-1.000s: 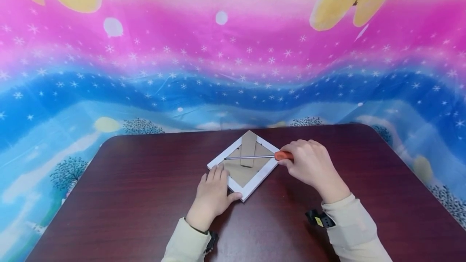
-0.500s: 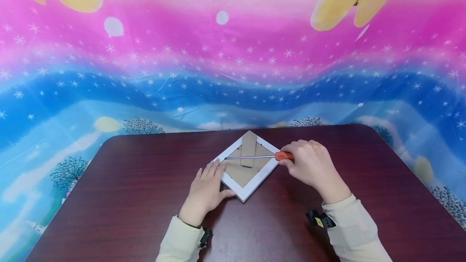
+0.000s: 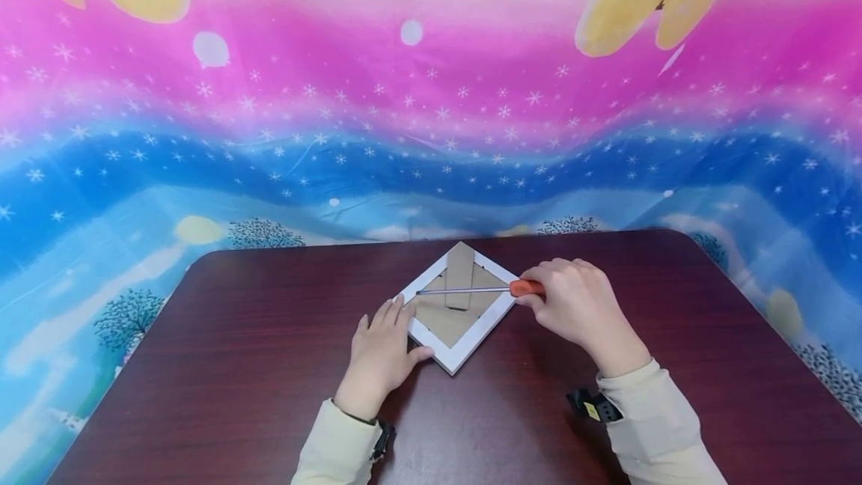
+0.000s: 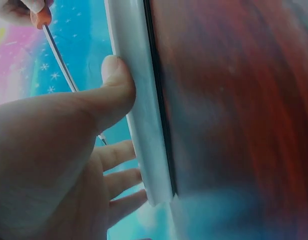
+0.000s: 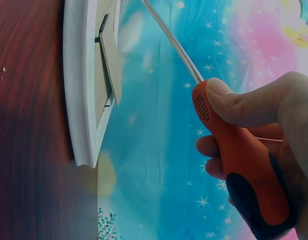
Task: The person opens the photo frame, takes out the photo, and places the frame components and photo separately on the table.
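A white picture frame (image 3: 465, 350) with a brown backing and stand (image 3: 460, 275) lies back up on the table, one corner toward the person. Across it runs a screwdriver (image 3: 465, 290), its tip at the backing's left corner. My right hand (image 3: 582, 313) grips the orange handle; in the right wrist view the thumb presses along the orange and black handle (image 5: 254, 175). My left hand (image 3: 378, 356) rests on the frame's left side, fingers extended and thumb spread on the near edge. The left wrist view shows that thumb on the white frame (image 4: 143, 100).
The dark red-brown table (image 3: 236, 365) extends around the frame. Behind it hangs a pink and blue cloth (image 3: 431, 133) with snowflakes. Black wrist straps sit at both cuffs.
My left hand has slid a little left along the frame, its thumb moving away from the near corner. The right hand and screwdriver have barely moved.
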